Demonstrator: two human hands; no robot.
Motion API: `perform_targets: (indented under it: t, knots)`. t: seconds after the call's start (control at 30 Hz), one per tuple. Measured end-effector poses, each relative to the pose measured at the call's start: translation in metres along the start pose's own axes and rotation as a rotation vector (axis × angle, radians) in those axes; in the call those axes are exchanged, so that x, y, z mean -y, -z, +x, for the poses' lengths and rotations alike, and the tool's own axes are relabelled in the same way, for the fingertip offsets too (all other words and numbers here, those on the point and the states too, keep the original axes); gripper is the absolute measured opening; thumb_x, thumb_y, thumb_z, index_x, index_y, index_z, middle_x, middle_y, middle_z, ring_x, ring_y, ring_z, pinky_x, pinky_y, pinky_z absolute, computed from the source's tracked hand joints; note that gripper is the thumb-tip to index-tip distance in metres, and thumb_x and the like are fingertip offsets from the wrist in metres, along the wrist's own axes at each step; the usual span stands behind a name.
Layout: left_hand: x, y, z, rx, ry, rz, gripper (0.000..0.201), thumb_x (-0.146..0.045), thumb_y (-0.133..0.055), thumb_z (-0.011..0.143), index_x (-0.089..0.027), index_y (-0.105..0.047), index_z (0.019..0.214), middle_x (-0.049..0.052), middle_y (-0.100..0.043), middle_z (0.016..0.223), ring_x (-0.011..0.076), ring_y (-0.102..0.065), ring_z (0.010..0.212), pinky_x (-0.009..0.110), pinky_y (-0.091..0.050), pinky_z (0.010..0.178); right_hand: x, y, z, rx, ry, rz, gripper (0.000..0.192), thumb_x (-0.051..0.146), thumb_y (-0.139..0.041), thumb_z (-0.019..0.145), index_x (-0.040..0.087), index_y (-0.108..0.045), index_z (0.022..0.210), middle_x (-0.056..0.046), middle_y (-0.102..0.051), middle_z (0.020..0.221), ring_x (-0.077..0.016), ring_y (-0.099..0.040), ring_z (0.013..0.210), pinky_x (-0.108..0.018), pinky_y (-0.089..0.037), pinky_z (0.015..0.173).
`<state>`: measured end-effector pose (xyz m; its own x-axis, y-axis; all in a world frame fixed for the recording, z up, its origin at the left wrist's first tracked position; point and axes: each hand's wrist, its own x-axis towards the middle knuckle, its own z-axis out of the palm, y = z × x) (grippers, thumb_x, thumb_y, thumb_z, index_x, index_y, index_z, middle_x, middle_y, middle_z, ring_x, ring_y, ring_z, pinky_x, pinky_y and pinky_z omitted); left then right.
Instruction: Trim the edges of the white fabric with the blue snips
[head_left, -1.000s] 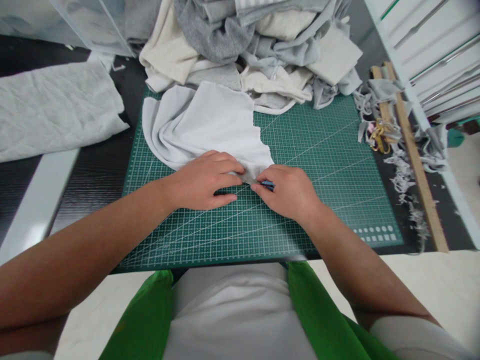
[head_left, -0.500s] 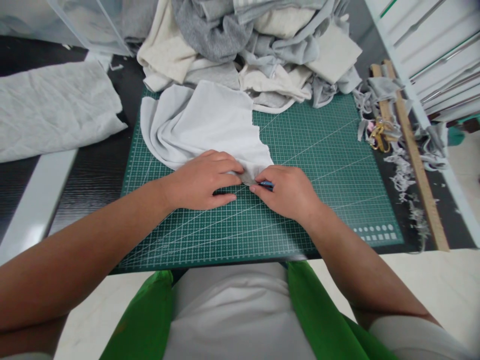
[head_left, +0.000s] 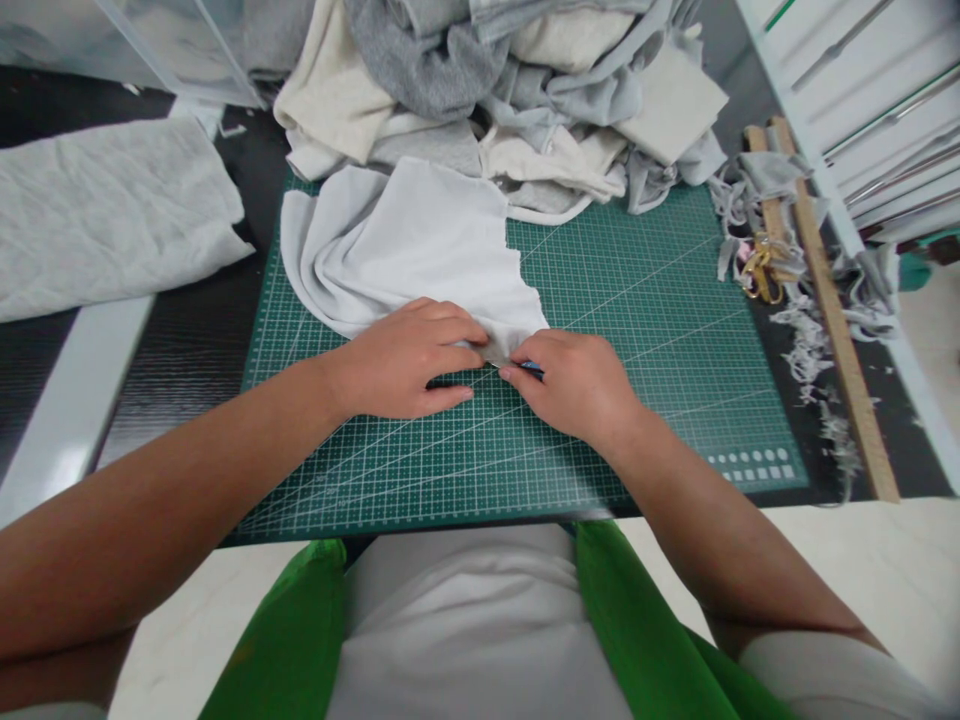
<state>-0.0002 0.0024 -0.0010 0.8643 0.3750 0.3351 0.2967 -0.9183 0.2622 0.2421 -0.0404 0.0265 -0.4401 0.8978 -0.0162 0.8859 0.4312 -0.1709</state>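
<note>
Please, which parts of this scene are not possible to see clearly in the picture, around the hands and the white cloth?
Head view only:
- The blue tool in the right hand: the fingers cover all but a sliver; its kind is unclear.
- The near edge of the white cloth: hidden under the left hand.
- The gold object beside the wooden ruler: too small, half under grey scraps.
- The fabric pile: cut off by the top edge.

Both forearms are bare, running in from the lower left and lower right of the frame up to the left hand [head_left: 409,360] and right hand [head_left: 581,385] at centre. A white short sleeve [head_left: 825,675] shows at the lower right corner. At bottom centre, a white top [head_left: 465,620] sits between two bright green strips of cloth [head_left: 292,640], like an open vest or apron.
</note>
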Motion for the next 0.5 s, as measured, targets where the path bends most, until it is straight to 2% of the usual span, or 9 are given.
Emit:
perform_targets:
  t: [0.33, 0.5]
  knots:
    - [0.0009, 0.0, -0.0001, 0.004, -0.006, 0.007, 0.027, -0.038, -0.065, 0.095, -0.017, -0.073, 0.111, 0.012, -0.07, 0.127, 0.0322, -0.065, 0.12, 0.05, -0.053, 0.099, 0.0011, 0.0033, 0.0014, 0.045, -0.019, -0.044, 0.025, 0.037, -0.059, 0.099, 0.02, -0.075, 0.09, -0.006, -0.079, 0.089, -0.0224, -0.07, 0.079, -0.034, -0.04, 0.068]
    - [0.0043, -0.0001, -0.0025, -0.05, -0.064, 0.009, 0.025, -0.035, -0.062, 0.098, -0.014, -0.072, 0.107, 0.014, -0.071, 0.122, 0.03, -0.066, 0.115, 0.048, -0.055, 0.1, -0.0036, 0.0015, 0.0019, 0.013, -0.04, 0.055, 0.021, 0.036, -0.064, 0.095, 0.021, -0.076, 0.088, -0.005, -0.079, 0.088, -0.0222, -0.071, 0.08, -0.033, -0.043, 0.071]
